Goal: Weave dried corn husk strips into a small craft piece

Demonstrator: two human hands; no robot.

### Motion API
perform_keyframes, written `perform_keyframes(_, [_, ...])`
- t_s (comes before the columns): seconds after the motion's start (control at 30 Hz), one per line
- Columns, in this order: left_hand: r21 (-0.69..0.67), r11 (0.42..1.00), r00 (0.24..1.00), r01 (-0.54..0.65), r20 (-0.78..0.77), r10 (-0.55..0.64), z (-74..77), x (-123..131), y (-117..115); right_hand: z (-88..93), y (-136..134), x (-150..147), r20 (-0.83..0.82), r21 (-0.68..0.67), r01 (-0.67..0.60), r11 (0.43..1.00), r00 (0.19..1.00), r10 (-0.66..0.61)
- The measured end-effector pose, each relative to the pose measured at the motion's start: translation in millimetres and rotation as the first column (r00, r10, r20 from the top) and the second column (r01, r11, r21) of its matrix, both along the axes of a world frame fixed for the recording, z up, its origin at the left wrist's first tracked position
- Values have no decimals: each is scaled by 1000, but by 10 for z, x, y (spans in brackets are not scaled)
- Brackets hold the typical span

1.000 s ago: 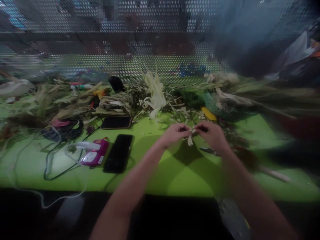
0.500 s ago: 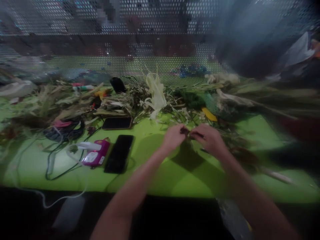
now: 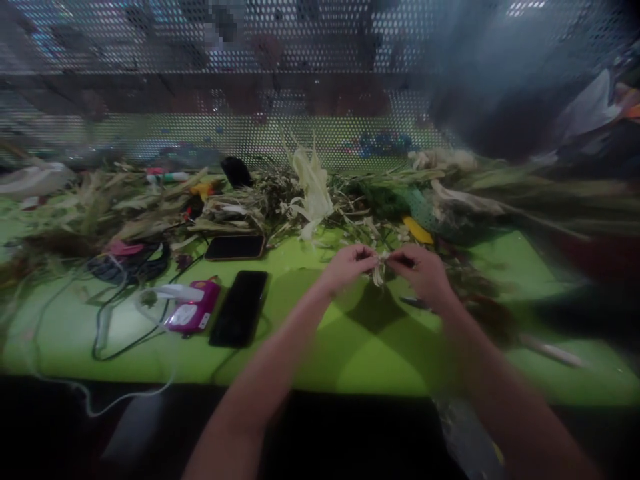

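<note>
In front of me, a small pale bundle of dried husk-like strips [image 3: 379, 275] hangs between my fingertips, its loose ends pointing down. My left hand [image 3: 349, 268] pinches it from the left. Thumb and fingers of my right hand [image 3: 421, 272] close on it from the other side. Both hands hover over the green table [image 3: 320, 360], which shows their shadow. Beneath my right hand, a dark pointed metal tool [image 3: 414, 302] is partly hidden; its kind is unclear. Beyond the hands stands a pale corn husk [image 3: 313, 183] amid dried plant scraps.
Left of my arm lie a black phone [image 3: 239, 308], a second phone [image 3: 235, 247] and a magenta plug adapter [image 3: 195, 307] with cables. A perforated metal screen [image 3: 320, 100] rises behind. Further right are a yellow object [image 3: 418, 230] and a light-coloured handle [image 3: 553, 350].
The pale strips now show between my fingers, where a smaller, darker bit was visible. My hands have turned slightly and stay in nearly the same spot.
</note>
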State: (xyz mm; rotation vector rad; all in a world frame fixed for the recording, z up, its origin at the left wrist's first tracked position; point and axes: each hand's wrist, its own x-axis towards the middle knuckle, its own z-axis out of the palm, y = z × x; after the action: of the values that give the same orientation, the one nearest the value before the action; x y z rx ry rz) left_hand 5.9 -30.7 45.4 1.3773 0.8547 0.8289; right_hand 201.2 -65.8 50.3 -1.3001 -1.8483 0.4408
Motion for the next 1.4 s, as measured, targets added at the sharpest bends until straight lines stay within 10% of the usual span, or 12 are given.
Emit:
perform_keyframes(0.33, [142,978,934,-154,-303,191,-25,70,-46,58,-103,-124,329,190,-127,974,942,59])
perform_keyframes(0.6, [387,914,781,118,-605,156,84,60,-150,26,-24,-31,308,123,-152,981,945,108])
perform_keyframes(0.8, [129,973,960,191,-233,-158,113,-24,-54,17,44,12,-128,-159,-27,987,992,7])
perform_keyframes(1.0, [-102,994,995,26,103,-16,102,-5,-44,-16,14,-29,-103,-44,-2,999,995,-3])
perform_keyframes(1.4, [276,954,889,-119,-397,226,1,55,-89,40,-104,-125,393,222,-102,970,920,7])
